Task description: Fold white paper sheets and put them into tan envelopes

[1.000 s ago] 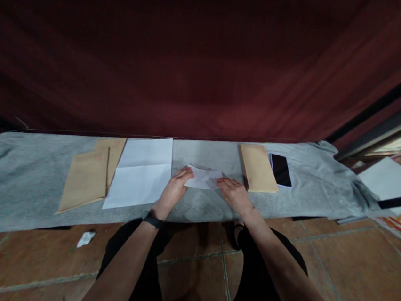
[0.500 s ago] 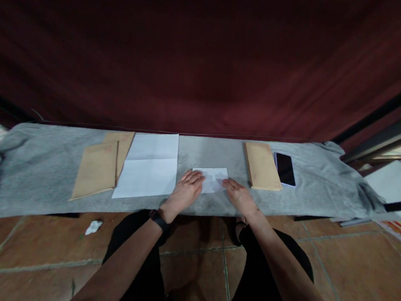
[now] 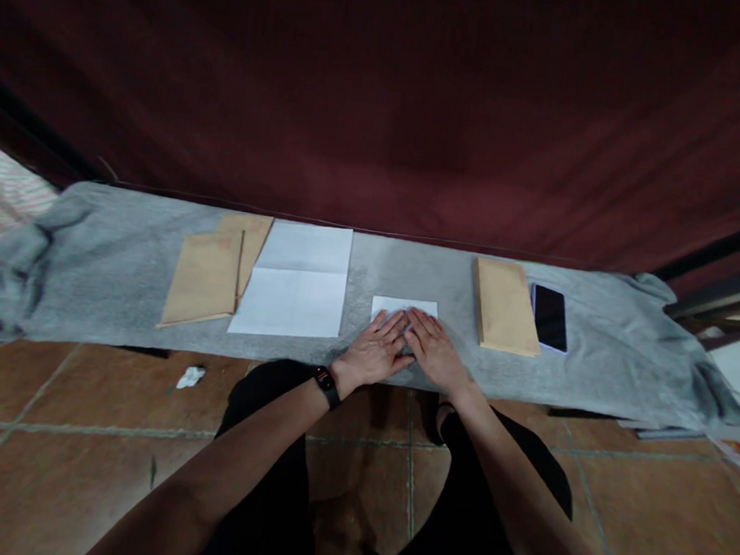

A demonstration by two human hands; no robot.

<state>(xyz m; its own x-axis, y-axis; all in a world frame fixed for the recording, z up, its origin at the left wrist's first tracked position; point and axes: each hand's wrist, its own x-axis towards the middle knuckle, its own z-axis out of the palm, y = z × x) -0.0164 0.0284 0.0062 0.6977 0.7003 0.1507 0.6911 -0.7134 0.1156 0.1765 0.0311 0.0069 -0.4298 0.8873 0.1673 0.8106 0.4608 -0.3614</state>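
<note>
A small folded white paper (image 3: 406, 307) lies on a long grey cloth-covered bench (image 3: 119, 297). Both my hands rest on its near half, side by side and touching. My left hand (image 3: 374, 354), with a dark band on its wrist, lies flat with fingers stretched out over the paper. Pressed flat beside it, my right hand (image 3: 434, 353) has its fingers extended onto the same sheet. Neither hand grips anything.
Left of the paper lie a large creased white sheet (image 3: 294, 292) and two brown envelopes (image 3: 208, 278). To the right sit another brown envelope (image 3: 505, 304) and a dark phone (image 3: 549, 317). A dark red curtain (image 3: 387, 96) hangs behind. A crumpled scrap (image 3: 191, 375) is on the tiled floor.
My hands came together from the paper's two ends to its middle, flattening it. The paper now lies flat and folded smaller. The view shifted left.
</note>
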